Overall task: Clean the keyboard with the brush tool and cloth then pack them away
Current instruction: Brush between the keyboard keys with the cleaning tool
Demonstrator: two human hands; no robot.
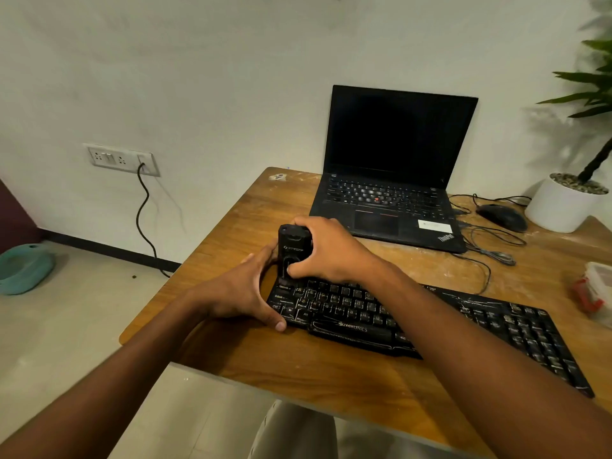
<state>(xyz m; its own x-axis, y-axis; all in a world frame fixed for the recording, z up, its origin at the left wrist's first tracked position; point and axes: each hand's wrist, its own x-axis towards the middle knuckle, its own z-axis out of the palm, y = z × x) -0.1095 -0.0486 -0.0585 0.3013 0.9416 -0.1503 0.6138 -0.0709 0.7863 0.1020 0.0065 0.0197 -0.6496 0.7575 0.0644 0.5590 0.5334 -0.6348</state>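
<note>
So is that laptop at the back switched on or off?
It looks off or asleep: the laptop lid is open, but its screen is completely dark, showing no image.

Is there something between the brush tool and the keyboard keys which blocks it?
Nothing visible. The right hand holds the brush tool upright at the keyboard top left corner; the left hand holds that end.

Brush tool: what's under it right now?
The brush tool stands upright over the keyboard's top-left keys, gripped by the right hand. The left hand holds the keyboard's end. Its bristles are hidden.
</note>
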